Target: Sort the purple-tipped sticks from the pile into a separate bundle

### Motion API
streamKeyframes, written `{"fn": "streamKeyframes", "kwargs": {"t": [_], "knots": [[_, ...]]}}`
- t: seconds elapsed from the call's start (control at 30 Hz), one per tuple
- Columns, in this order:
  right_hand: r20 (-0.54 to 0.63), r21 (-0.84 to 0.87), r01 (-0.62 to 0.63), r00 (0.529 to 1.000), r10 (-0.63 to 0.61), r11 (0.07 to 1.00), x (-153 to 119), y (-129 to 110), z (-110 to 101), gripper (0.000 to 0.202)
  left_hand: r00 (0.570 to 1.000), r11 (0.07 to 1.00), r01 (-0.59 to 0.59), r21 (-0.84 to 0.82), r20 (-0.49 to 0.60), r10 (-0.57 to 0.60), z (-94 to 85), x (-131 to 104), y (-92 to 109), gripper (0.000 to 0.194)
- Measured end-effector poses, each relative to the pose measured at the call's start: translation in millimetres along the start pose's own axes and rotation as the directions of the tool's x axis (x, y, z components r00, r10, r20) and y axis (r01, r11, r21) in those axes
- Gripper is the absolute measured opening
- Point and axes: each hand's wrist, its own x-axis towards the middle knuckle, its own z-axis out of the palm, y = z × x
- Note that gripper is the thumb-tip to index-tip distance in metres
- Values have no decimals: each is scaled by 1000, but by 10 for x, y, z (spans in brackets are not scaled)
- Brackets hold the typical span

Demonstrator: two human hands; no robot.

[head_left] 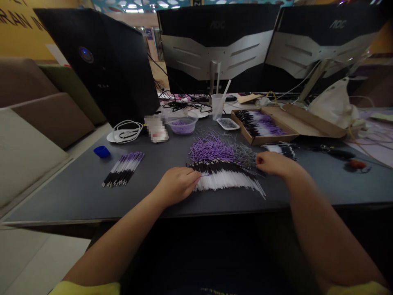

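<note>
My left hand (179, 185) is closed at the left side of a row of black-and-clear tubes (225, 178), its fingers pinching a thin purple stick (204, 175). At the right edge of a pile of small grey pieces (245, 155), my right hand (272, 164) has its fingertips pressed together; what is between them, if anything, is too small to make out. A heap of purple sticks (211, 148) lies behind the tubes, beside the grey pieces. Farther left, a separate bundle of assembled purple, clear and black tubes (123, 169) lies on the dark table (76, 180).
An open cardboard box (260, 138) of tubes stands back right, near a small white tray (228, 124). Behind the heap are a plastic bowl (183, 124) and a cup (217, 107). A blue cap (102, 152) lies left. Monitors (219, 45) and a computer tower (101, 65) line the back.
</note>
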Motion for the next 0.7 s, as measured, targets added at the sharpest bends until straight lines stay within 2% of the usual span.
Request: {"fn": "streamKeyframes", "kwargs": {"t": [0.3, 0.47, 0.6, 0.7], "knots": [[-74, 60, 44, 996, -39, 997, -62, -29, -77, 14, 1000, 1000, -16, 3, -9, 16, 1, -12, -2, 21], [-187, 134, 88, 980, -62, 987, -90, -41, -109, 15, 999, 999, -33, -17, -17, 33, -17, -3, 4, 20], [-279, 211, 188, 952, -125, 959, -177, -140, -171, 9, 990, 996, -85, -5, -117, 84, -52, 0, 4, 16], [-374, 343, 325, 908, -189, 881, -281, -364, -177, 4, 983, 993, -118, -10, -143, 115, -75, 0, 16, 16]]}}
